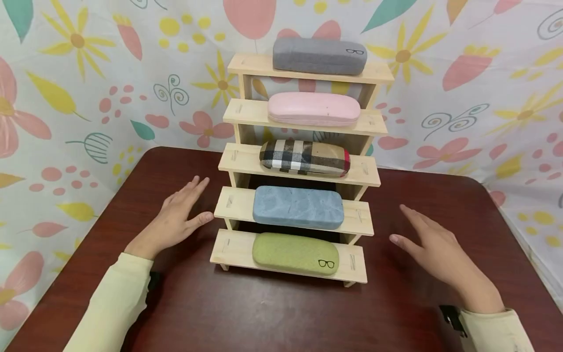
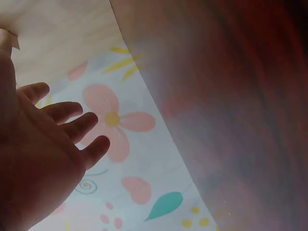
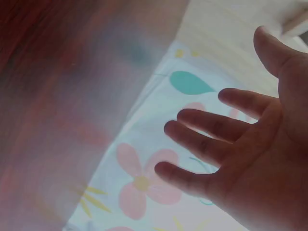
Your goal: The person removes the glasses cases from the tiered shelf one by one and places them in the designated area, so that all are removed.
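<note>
A stepped wooden rack [image 1: 224, 247] stands in the middle, with one glasses case on each tier. From top to bottom lie a grey case [image 1: 318, 56], a pink case [image 1: 314, 108], a plaid case [image 1: 305, 158], a blue case [image 1: 298, 207] and a green case [image 1: 295, 253]. To the rack's left is my left hand [image 1: 173, 220], fingers extended and holding nothing. Its thumb tip comes close to the second-lowest tier; whether it touches I cannot tell. My right hand [image 1: 440, 252] hovers right of the rack, apart from it, with its fingers spread and nothing held.
The rack stands on a dark red-brown table [image 1: 272, 318] with rounded back corners. Behind the table hangs a white cloth [image 1: 184, 161] printed with flowers and leaves. Bare table lies in front of the rack and on both sides.
</note>
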Motion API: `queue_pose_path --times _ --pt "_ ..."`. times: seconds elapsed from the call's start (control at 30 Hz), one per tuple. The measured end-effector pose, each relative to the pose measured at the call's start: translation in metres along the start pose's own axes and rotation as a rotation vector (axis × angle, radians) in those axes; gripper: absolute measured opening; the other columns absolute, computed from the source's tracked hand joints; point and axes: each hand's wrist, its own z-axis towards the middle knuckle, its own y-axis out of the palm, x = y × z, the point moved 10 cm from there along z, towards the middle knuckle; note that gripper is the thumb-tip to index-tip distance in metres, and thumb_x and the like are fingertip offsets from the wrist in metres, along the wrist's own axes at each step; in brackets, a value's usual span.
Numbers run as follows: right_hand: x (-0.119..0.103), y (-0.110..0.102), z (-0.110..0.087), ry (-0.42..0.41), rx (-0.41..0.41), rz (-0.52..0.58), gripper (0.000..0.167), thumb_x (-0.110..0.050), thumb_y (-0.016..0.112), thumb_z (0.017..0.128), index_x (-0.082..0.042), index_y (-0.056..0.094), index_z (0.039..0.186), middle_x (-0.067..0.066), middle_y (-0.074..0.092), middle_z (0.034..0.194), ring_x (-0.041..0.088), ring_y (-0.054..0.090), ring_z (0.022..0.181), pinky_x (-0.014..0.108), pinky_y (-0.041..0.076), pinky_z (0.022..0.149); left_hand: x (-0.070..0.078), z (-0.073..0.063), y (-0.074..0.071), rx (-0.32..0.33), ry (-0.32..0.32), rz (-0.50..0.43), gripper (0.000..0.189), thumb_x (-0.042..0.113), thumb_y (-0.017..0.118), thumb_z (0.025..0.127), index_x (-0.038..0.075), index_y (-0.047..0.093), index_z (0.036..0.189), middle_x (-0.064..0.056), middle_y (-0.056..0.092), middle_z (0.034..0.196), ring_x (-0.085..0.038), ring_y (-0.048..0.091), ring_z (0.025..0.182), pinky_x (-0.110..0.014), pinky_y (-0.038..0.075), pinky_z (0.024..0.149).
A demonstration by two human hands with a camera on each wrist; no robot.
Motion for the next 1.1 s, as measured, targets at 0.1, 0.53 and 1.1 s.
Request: queue_pose_path --times 0.1,0.53,1.1 --pt "-0.010 -0.008 -0.009 -0.023 0.029 0.024 0.077 -0.042 0.066 0.099 -0.007 0.031 0.158 0.030 0.039 0.149 0.054 0.037 0.132 0.070 0.031 0.096 0.007 -0.003 0.004 -0.020 0.013 -0.070 0.079 0.038 0.060 0.103 0.012 0.017 0.163 -0.021 0.015 0.165 -0.044 0.021 0.147 -0.068 0.018 0.109" --pt "-0.081 -0.027 -0.041 -0.177 0.195 0.117 0.039 -0.024 0.077 0.092 -0.019 0.068 0.130 0.001 0.068 0.122 0.023 0.064 0.111 0.021 0.045 0.090 0.027 -0.024 0.023 -0.112 0.046 -0.480 0.067 0.031 0.053 0.107 0.007 0.021 0.161 -0.017 0.028 0.161 -0.042 0.035 0.141 -0.057 0.033 0.108" --pt "-0.136 0.025 -0.033 -0.283 0.125 0.346 0.069 -0.026 0.085 0.084 -0.010 0.056 0.144 -0.001 0.068 0.122 0.003 0.060 0.077 0.022 0.048 0.069 0.033 -0.042 0.061 -0.183 -0.013 -0.790 0.080 0.008 0.072 0.094 -0.012 0.024 0.154 -0.031 0.037 0.152 -0.043 0.039 0.136 -0.020 0.039 0.100"
